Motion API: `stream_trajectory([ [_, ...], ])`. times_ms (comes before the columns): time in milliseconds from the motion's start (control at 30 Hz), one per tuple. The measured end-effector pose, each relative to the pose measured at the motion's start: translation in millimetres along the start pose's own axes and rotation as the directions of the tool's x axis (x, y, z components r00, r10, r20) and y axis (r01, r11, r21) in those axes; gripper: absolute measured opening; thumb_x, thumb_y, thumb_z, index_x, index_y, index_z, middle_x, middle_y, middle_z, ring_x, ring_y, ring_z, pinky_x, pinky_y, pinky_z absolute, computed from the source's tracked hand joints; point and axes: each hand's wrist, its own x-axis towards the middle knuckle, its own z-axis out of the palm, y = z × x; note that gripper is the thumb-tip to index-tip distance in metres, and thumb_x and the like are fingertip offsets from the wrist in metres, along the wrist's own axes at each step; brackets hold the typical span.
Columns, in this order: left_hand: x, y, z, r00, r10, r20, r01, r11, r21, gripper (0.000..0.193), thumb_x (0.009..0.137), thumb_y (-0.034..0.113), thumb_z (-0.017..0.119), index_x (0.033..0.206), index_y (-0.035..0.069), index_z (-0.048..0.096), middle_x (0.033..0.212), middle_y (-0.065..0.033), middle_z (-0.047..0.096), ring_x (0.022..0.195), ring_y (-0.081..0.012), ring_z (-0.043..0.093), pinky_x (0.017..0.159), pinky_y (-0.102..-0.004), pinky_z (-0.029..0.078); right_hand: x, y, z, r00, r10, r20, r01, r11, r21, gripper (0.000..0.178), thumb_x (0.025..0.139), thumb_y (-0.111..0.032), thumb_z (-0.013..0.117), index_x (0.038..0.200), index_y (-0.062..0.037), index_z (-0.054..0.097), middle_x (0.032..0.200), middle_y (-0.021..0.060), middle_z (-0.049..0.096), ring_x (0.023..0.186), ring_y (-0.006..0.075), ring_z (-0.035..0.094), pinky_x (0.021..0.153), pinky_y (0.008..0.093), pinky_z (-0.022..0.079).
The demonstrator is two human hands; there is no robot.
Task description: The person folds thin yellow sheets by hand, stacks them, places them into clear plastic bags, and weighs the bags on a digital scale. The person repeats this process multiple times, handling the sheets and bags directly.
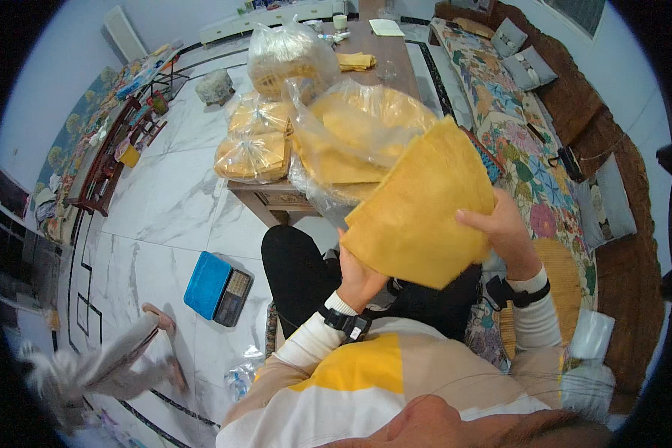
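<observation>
Between my two hands I hold a stack of thin yellow sheets [425,209], folded into a fan shape, above my lap. My left hand [361,275] is under its lower left corner, fingers partly hidden behind it. My right hand [506,233] grips the right edge, thumb on top. Just beyond the stack, a large open clear plastic bag [351,123] of similar yellow sheets lies on the wooden table [388,45]. Smaller filled bags [252,153] sit at its left, and a bulging clear bag [291,60] stands behind them.
A scale with a blue tray [209,287] rests on the marble floor to my left, near a walking person [127,351]. More folded yellow sheets [356,61] lie farther up the table. A flower-patterned sofa [530,157] runs along the right. A plastic roll [591,334] is beside my right arm.
</observation>
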Motion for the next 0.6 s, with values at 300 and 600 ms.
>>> stream_trajectory([
  [300,35.9,25.3,-44.8,0.971,0.089,-0.224,-0.068,0.993,0.1,0.083,0.114,0.075,0.027,0.166,0.014,0.051,0.162,-0.0102,0.062,0.151,-0.0338,0.054,0.127,-0.0492,0.041,11.3,50.7,38.7,0.994,0.053,-0.095,-0.051,0.998,0.026,0.044,0.097,-0.012,0.087,0.136,0.0031,0.072,0.124,0.0078,0.08,0.106,0.0165,0.075,0.096,0.0348,0.059],
  [600,4.9,-4.3,-48.0,0.97,0.007,-0.243,0.04,0.981,0.189,0.083,0.113,0.074,0.032,0.175,0.018,0.036,0.183,-0.0151,0.031,0.164,-0.0338,0.036,0.133,-0.0576,0.029,-29.9,40.5,97.7,0.643,-0.641,0.419,0.713,0.304,-0.632,0.059,0.082,0.0,0.072,0.14,-0.0091,0.075,0.131,0.016,0.079,0.109,0.0283,0.081,0.092,0.0406,0.067],
])
